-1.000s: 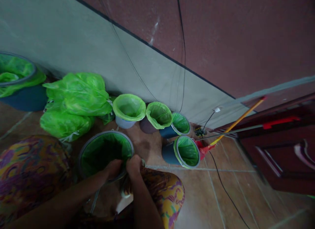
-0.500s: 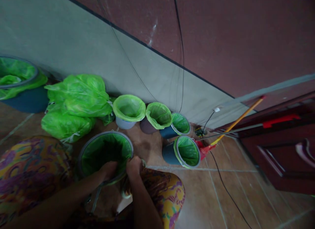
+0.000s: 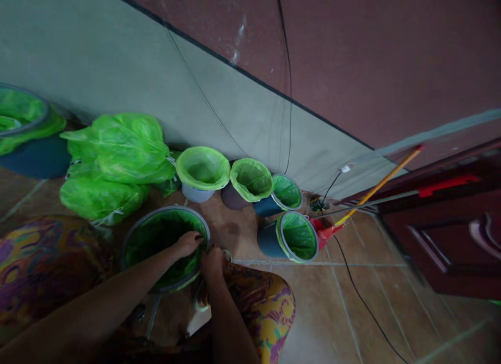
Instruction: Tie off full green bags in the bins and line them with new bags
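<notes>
Bin rim (image 3: 169,208) between left hand (image 3: 188,244) inside, right hand (image 3: 213,261) outside.

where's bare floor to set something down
Tiled floor between the right knee and the black cable is bare; a smaller patch separates the bin between the knees from the nearer small blue bin. Crowded: along the wall, green bags and lined bins; at the first bin's rim, left hand and right hand.
</notes>
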`<state>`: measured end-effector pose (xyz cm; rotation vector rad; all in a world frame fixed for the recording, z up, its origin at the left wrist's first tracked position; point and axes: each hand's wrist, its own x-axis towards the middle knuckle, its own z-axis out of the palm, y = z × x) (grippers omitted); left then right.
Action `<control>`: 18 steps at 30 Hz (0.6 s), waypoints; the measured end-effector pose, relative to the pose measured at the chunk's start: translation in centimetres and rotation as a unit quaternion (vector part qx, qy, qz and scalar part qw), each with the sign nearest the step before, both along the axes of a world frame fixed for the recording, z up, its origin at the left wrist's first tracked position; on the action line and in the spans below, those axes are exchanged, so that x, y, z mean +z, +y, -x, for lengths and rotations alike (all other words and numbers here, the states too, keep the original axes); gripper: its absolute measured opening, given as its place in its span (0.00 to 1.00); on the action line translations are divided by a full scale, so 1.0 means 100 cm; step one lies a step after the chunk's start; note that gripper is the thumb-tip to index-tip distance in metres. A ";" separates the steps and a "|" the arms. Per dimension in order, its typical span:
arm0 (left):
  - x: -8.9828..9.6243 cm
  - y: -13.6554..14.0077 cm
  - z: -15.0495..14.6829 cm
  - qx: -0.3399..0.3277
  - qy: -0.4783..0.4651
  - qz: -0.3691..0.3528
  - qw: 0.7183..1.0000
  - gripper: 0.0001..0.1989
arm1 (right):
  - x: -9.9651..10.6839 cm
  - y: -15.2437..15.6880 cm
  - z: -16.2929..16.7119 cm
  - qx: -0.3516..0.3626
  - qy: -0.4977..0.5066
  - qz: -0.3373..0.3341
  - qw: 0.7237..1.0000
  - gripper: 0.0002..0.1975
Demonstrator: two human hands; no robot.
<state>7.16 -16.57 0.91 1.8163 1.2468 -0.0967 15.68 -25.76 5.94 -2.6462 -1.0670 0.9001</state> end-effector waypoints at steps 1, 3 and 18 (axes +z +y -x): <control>-0.001 -0.001 -0.003 0.000 -0.001 0.003 1.000 0.14 | 0.000 0.000 0.000 -0.003 0.001 -0.004 1.000 0.14; -0.003 -0.002 -0.007 0.001 0.002 0.010 1.000 0.15 | 0.000 0.000 0.000 -0.004 0.004 -0.008 1.000 0.12; -0.007 0.002 -0.001 0.007 0.065 -0.006 0.998 0.14 | 0.001 0.002 0.003 -0.010 0.005 -0.034 0.999 0.14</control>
